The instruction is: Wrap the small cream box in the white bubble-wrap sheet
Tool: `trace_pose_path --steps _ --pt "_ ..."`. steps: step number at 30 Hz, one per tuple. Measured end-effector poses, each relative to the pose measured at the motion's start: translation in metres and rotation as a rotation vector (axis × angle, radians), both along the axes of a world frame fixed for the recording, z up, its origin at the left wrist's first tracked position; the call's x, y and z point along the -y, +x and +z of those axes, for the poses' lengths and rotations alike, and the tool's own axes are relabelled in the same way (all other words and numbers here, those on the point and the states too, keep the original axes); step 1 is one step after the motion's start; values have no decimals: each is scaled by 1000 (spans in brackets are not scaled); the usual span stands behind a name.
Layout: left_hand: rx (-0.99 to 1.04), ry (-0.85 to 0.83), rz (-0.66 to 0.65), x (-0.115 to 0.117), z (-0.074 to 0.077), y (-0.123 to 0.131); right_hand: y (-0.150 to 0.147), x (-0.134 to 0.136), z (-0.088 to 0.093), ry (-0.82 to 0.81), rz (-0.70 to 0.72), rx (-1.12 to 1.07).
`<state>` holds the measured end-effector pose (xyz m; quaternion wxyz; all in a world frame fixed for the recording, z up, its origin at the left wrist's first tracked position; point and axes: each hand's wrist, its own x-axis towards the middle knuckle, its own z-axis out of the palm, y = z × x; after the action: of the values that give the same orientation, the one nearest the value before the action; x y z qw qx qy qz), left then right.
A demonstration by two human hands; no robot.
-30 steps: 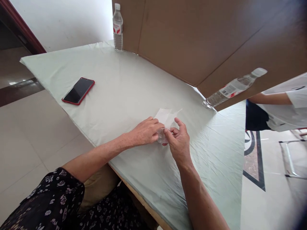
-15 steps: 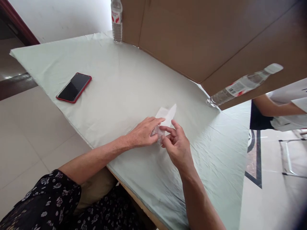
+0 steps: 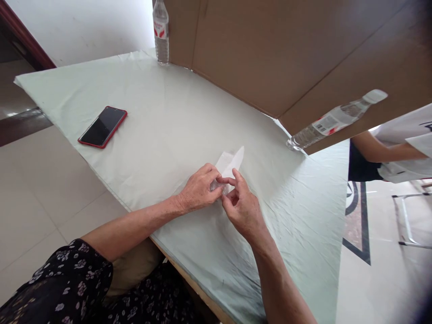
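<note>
"Left hand (image 3: 201,188) of mine is curled round some crinkly clear plastic (image 3: 213,184), over the tablecloth (image 3: 162,126)."
"And the right?"
"My right hand (image 3: 241,204) is touching it too, can't tell if it's gripping lol. White sheet (image 3: 236,160) sticks out past both."

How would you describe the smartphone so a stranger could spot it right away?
Find the pale green tablecloth, then follow its left edge in the picture. A smartphone lies nearby, dark screen up. Its red case sets it apart from the two clear plastic bottles beside the cardboard panel.
</note>
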<state>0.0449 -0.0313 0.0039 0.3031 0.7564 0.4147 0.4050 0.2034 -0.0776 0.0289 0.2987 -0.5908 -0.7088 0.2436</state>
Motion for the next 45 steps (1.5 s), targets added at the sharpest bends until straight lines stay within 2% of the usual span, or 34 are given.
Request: trace_pose_path --steps 7,9,12,14,17,21,25,29,33,36,40,45 --pt "0 -6 -11 -1 -2 1 2 -1 3 -42 -13 -117" --pt "-2 -16 -17 -1 -1 1 7 -4 3 -29 -68 -193" --pt "-6 -27 -29 -2 -1 0 21 -13 2 -15 -228 -297" --pt "-13 -27 -31 -2 -1 0 31 -24 1 -89 -325 -364" --pt "-18 -20 -32 -1 -2 0 42 -43 -3 -286 -381 -450" --pt "-15 -5 -37 -1 -2 0 39 -67 -10 -399 -351 -528" --pt "-30 26 -37 0 -4 1 30 -85 -13 -390 -318 -528" --pt "-127 157 -4 0 -5 2 27 -96 -14 -377 -277 -493" --pt "-272 279 -4 0 -3 1 29 -100 -14 -402 -245 -492" --pt "-326 279 -53 -1 -2 0 29 -101 -14 -397 -257 -500" --pt "-314 239 -94 -3 -3 -1 21 -100 -16 -301 -271 -630" --pt "-254 196 -100 -7 -7 -1 8 -90 -14 -263 -190 -777"
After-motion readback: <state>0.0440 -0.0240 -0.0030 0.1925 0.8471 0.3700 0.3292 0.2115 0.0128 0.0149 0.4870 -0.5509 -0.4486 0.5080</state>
